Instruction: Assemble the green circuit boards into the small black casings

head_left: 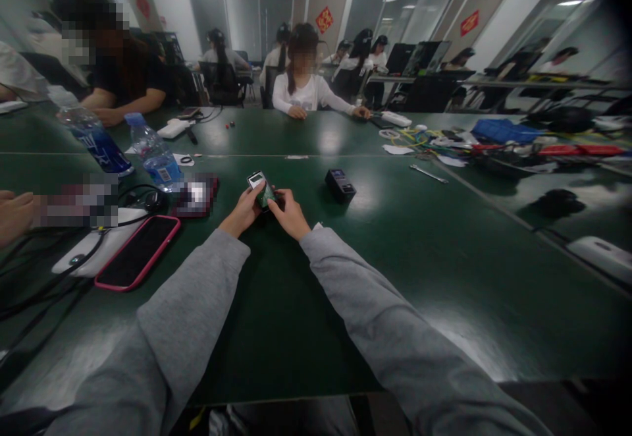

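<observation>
Both of my arms, in grey sleeves, reach out over the dark green table (306, 304). My left hand (244, 211) and my right hand (290, 212) meet around a small green circuit board with a little grey display (261, 189). The fingers of both hands are pinched on its edges, and it is held just above the table. A small black box-shaped device (340, 184) sits on the table a little to the right of my right hand.
A phone in a pink case (138, 251), black cables and a white device lie at my left. Two water bottles (153, 153) stand behind them. A metal tool (428, 173), wires and clutter lie far right. Other people sit across the table, and another person's hand (14, 215) shows at the left edge.
</observation>
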Tool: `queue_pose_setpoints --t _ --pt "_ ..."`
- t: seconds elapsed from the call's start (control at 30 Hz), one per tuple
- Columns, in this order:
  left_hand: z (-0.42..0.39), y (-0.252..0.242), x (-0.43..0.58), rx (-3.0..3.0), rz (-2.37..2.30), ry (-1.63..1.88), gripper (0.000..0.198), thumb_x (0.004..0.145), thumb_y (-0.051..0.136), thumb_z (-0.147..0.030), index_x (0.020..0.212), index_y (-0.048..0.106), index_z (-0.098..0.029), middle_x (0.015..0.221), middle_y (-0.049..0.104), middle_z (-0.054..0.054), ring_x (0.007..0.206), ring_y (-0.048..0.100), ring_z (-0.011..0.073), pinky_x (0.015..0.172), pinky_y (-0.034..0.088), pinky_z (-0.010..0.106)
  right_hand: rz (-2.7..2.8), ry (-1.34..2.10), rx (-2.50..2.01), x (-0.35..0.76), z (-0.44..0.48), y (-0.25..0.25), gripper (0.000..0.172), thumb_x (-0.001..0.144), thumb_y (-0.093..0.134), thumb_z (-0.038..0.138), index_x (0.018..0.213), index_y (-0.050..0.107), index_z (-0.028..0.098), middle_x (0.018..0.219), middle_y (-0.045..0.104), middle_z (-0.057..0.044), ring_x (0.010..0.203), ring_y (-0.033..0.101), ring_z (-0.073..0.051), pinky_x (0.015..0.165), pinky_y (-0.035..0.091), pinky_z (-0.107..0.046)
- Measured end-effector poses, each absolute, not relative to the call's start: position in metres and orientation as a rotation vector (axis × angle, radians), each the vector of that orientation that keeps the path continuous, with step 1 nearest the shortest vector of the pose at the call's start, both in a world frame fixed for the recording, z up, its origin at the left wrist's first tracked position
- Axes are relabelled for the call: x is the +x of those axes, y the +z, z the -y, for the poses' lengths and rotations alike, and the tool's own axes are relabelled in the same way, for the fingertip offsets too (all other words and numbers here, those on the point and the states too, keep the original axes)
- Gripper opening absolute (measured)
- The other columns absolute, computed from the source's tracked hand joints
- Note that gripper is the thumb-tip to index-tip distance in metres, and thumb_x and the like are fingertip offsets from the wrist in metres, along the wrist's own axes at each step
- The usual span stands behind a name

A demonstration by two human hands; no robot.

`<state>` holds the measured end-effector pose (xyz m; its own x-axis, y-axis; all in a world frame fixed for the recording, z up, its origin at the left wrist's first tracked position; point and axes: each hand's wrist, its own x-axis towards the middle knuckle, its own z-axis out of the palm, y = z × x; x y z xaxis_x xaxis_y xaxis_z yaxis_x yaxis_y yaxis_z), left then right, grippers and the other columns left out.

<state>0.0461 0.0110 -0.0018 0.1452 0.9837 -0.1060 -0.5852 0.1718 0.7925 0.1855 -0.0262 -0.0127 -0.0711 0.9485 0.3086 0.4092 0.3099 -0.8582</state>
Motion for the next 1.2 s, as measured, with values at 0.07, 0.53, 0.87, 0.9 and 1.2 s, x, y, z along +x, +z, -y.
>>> queue_pose_setpoints --t 0.07,0.53,0.87,0.9,1.2 --pt "-0.0119 -0.0029 0.0456 0.697 -0.728 1.264 0.028 0.078 0.073 -0.026 0.101 0.066 -0.013 0.091 0.073 0.008 0.081 0.069 0.0159 0.079 0.055 0.029 1.653 0.736 -1.250 0.1855 0.0259 -0.0130 0.038 0.089 0.059 0.041 0.120 0.048 0.021 0.107 0.065 -0.008 0.093 0.065 -0.020 0.089 0.050 -0.039" --pt "-0.0135 -0.0059 0.0448 0.733 -0.717 1.261 0.027 0.078 0.073 -0.028 0.100 0.066 -0.013 0.090 0.073 0.007 0.079 0.068 0.0152 0.079 0.055 0.029 1.645 0.751 -1.236 0.1850 0.0269 -0.0107 0.036 0.089 0.059 0.039 0.118 0.048 0.021 0.106 0.066 -0.007 0.092 0.065 -0.020 0.089 0.050 -0.038" --pt "-0.0126 -0.0048 0.0456 0.730 -0.740 1.263 0.029 0.080 0.072 -0.029 0.102 0.065 -0.013 0.094 0.073 0.009 0.084 0.069 0.0168 0.081 0.055 0.031 1.650 0.742 -1.243 0.1854 0.0265 -0.0107 0.036 0.089 0.059 0.038 0.119 0.048 0.021 0.107 0.066 -0.007 0.092 0.066 -0.020 0.089 0.050 -0.039" --pt "-0.0127 -0.0049 0.0456 0.730 -0.739 1.262 0.029 0.080 0.072 -0.029 0.103 0.065 -0.013 0.094 0.073 0.009 0.085 0.069 0.0169 0.081 0.055 0.031 1.649 0.740 -1.244 0.1854 0.0265 -0.0108 0.036 0.089 0.059 0.039 0.118 0.048 0.021 0.106 0.066 -0.007 0.092 0.066 -0.020 0.089 0.050 -0.039" --pt "-0.0142 -0.0063 0.0451 0.731 -0.730 1.267 0.028 0.080 0.072 -0.030 0.101 0.066 -0.013 0.094 0.073 0.009 0.083 0.068 0.0163 0.079 0.056 0.029 1.646 0.755 -1.253 0.1851 0.0275 -0.0089 0.037 0.089 0.059 0.038 0.119 0.048 0.020 0.107 0.065 -0.008 0.092 0.065 -0.020 0.089 0.049 -0.039"
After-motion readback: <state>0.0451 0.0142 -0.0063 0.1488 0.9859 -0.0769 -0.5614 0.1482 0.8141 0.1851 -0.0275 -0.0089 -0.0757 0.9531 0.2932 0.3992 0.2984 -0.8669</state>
